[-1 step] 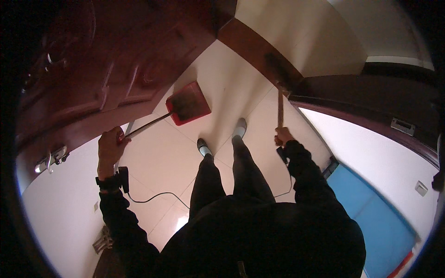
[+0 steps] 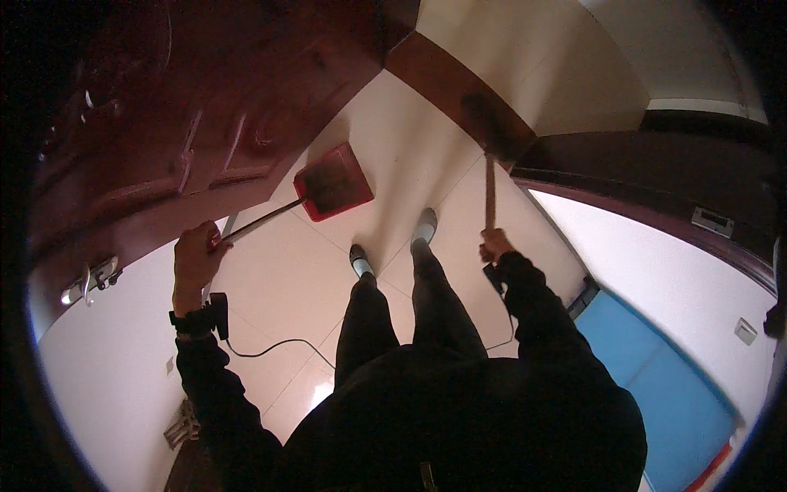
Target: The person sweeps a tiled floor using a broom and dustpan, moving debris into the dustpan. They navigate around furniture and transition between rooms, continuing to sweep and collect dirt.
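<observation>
My left hand [image 2: 197, 250] is closed round the end of the long thin handle of a red dustpan [image 2: 357, 182]. The pan lies on the tiled floor ahead of my feet, beside the dark red door, and looks dark inside. My right hand [image 2: 494, 244] grips the brown stick of a broom [image 2: 490, 184]. Its dark, blurred head rests at the brown door threshold [image 2: 443, 74], at the foot of the door frame. The bristles are hard to make out against the dark wood.
The dark red door [image 2: 205, 107] stands open on the left, with a metal handle [image 2: 92, 281]. A dark door frame [image 2: 639, 164] runs along the right. Near my right arm is a blue panel [image 2: 656, 369]. A thin cable [image 2: 279, 346] hangs from my left wrist.
My right hand and the broom stick have shifted slightly to the left. My left hand and the dustpan have stayed practically in place.
</observation>
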